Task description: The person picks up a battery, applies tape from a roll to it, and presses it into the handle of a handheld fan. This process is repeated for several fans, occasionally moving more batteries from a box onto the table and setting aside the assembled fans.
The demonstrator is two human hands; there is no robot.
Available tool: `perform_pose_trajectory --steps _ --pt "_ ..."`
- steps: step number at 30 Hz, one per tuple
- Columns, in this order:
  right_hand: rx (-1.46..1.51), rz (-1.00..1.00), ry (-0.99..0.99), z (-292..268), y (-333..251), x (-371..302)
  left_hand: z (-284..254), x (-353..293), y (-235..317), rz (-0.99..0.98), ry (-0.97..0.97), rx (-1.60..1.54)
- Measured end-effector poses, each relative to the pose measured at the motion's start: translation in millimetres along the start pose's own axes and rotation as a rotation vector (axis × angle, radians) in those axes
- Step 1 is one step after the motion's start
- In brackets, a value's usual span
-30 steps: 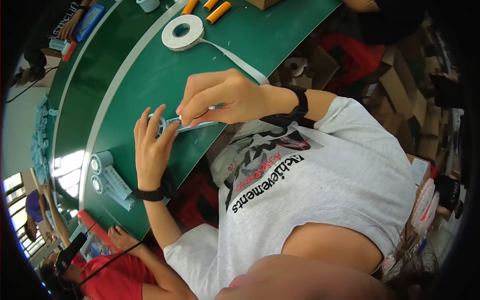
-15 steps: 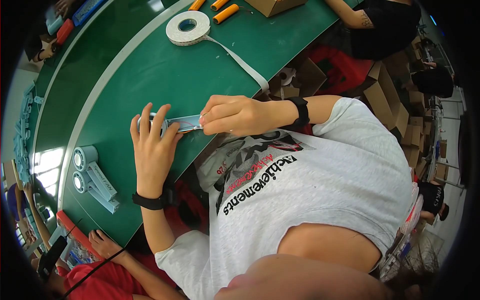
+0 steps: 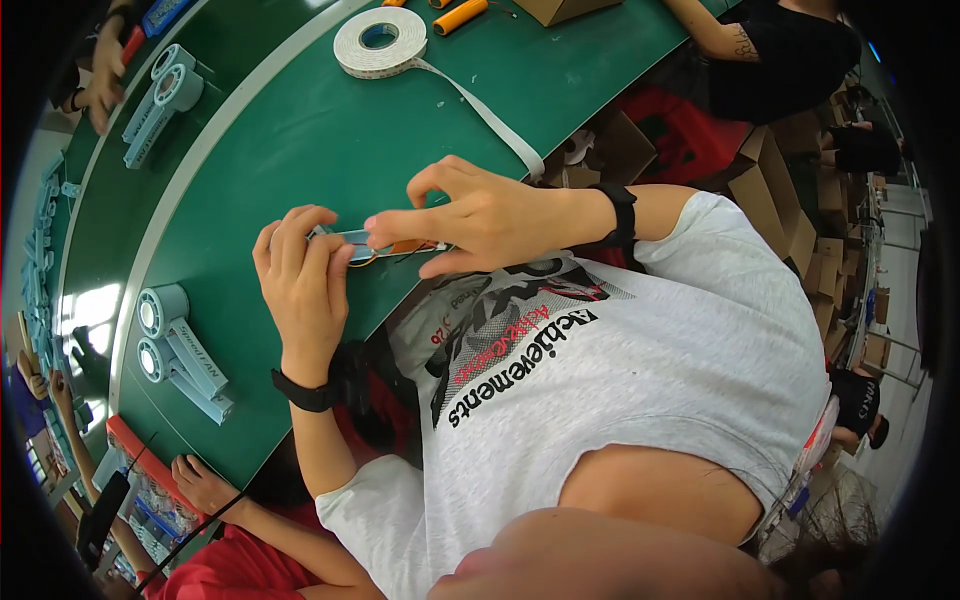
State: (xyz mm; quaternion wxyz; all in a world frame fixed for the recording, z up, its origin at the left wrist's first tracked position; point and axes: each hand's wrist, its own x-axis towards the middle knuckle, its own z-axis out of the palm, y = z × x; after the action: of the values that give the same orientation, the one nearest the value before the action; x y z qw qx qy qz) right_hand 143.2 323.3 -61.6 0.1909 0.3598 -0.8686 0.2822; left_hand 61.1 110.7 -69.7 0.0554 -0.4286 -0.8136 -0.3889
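Note:
My left hand (image 3: 300, 255) is closed around one end of a light blue fan handle shell (image 3: 356, 239), close to the green table's near edge. Much of the shell, including that end, is hidden by my fingers. An orange cylindrical battery (image 3: 408, 246) lies along the shell, with thin wires beside it. Over the battery is my right hand (image 3: 480, 220). Its index finger stretches onto the shell, its thumb sits lower at the other end, and the remaining fingers are bent.
A roll of white tape (image 3: 352, 48) trails a strip to the table edge. More orange batteries (image 3: 460, 17) and a cardboard box (image 3: 560, 8) lie beyond. Two light blue fans (image 3: 200, 360) rest at left, others (image 3: 165, 100) on the far strip. A co-worker's hand (image 3: 205, 487) is at lower left.
My right hand has shifted from pinching the shell's end to spreading over it, and the orange battery now shows. My left fingers have curled in. Light blue fans have appeared on the far strip.

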Motion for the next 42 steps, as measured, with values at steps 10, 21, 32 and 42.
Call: perform_pose_trajectory --steps 10,21,32,42 --pt "0.097 0.071 0.006 -2.1 8.4 -31.3 -10.6 12.6 8.7 0.205 -0.174 0.244" --pt "-0.17 0.069 -0.328 3.5 -10.5 17.0 9.4 -1.8 -13.5 -0.07 0.243 -0.152" --pt "-0.051 0.15 -0.527 10.8 11.5 30.0 7.9 -1.3 -11.4 -0.09 0.205 -0.086" --pt "-0.149 0.18 -0.367 15.0 -11.5 31.9 -48.9 38.6 13.2 -0.286 -0.602 0.232"
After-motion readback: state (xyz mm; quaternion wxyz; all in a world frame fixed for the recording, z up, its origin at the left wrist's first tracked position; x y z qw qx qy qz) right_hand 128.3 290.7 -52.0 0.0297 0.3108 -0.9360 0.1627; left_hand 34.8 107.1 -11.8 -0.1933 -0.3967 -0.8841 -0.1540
